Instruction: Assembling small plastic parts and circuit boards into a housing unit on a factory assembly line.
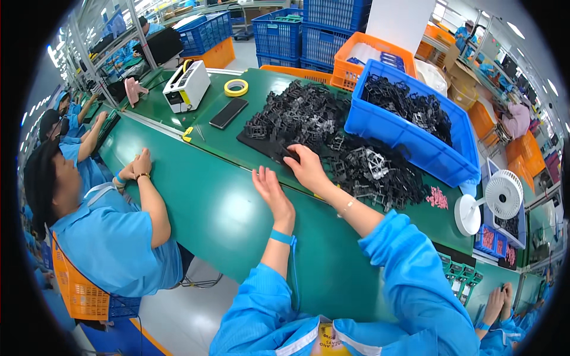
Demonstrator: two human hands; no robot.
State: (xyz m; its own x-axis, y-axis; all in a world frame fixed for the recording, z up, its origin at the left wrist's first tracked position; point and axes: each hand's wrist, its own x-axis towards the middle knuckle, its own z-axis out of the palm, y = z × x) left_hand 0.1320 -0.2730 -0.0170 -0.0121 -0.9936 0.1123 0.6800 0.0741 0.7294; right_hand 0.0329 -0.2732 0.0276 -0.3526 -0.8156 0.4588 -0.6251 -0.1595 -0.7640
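Left hand [275, 193] unclenched, seemingly empty; right hand [307, 169], apart, curled at the black parts [300, 113], grip unclear. These heap from that hand's twelve to four o'clock; probably light, stiff, fragile; best held by frame edges.

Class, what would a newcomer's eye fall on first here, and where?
A heap of black parts spreads over the green table, the right hand at its near edge. Behind its right side sits a big blue bin of dark parts, with a white fan farther right.
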